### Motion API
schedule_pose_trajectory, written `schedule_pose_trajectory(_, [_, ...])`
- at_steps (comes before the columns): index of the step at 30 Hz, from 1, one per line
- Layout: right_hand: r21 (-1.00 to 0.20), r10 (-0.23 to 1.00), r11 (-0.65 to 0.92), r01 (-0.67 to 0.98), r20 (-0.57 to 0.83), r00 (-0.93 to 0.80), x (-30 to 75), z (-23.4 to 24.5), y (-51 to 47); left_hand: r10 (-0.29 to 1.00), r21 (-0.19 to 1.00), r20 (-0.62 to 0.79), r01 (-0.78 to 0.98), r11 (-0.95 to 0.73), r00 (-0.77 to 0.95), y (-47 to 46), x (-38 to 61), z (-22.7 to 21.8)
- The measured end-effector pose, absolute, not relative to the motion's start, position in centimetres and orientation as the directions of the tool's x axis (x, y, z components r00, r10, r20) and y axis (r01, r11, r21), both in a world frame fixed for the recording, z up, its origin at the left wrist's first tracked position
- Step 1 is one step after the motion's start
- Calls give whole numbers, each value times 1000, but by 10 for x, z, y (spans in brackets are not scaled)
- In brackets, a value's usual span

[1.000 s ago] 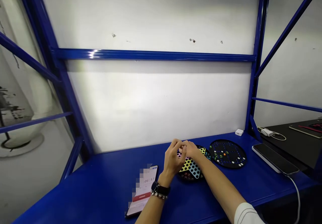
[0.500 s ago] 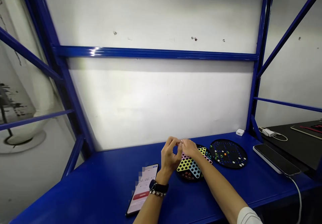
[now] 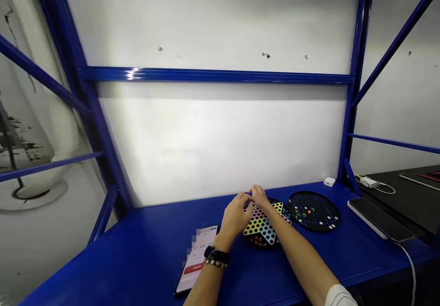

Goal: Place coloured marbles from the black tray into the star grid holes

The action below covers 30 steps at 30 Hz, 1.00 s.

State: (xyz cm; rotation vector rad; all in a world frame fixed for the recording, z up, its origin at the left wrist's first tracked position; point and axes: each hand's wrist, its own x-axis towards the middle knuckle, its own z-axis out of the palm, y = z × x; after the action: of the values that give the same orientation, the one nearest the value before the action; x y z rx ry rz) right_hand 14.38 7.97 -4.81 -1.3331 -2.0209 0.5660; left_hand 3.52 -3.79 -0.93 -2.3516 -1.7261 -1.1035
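My two hands meet above the far left part of a round Chinese checkers board (image 3: 263, 227), which has a coloured star full of black holes and dark red marbles along its near rim. My left hand (image 3: 236, 215) is loosely bent, with the thumb apart from the fingers and nothing visible between them. Right beside its fingertips, my right hand (image 3: 259, 198) has its fingers curled together. Its fingertips are partly hidden behind the left hand, and whatever they hold does not show.
Right of the star board lies a round black board (image 3: 319, 207) with white, green and orange pieces. A phone with a running timer (image 3: 199, 255) lies left of my wrist. Another phone (image 3: 380, 219) with a cable rests at right, near a white charger (image 3: 329, 182). Blue frame posts flank the table.
My hands have come slightly apart from their pinch together. The left fingers have straightened and its thumb has moved away from them. The view has shifted slightly.
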Motion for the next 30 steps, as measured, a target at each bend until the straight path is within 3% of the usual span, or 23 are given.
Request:
schedule_pose_trajectory(4, [-707,934,353,613,309,-181,187,-47,91,912,268,354,911,-312,208,-31,30,-24])
schedule_pose_trajectory(10, [-723,933,300,623,359,-32,281,-45,92,921,264,299,905,-333,251,-20,27,-42])
schedule_pose_trajectory(16, [-726,948,168,667,304,91,345,-46,94,953,255,198,926,-278,231,-9,18,-59])
schedule_pose_trajectory(24, [-666,980,76,742,-86,-178,377,-41,77,926,271,296,909,-316,233,-10,20,-60])
schedule_pose_trajectory(30, [-651,942,-121,750,-314,-121,388,-39,71,896,312,372,876,-369,245,-13,26,-55])
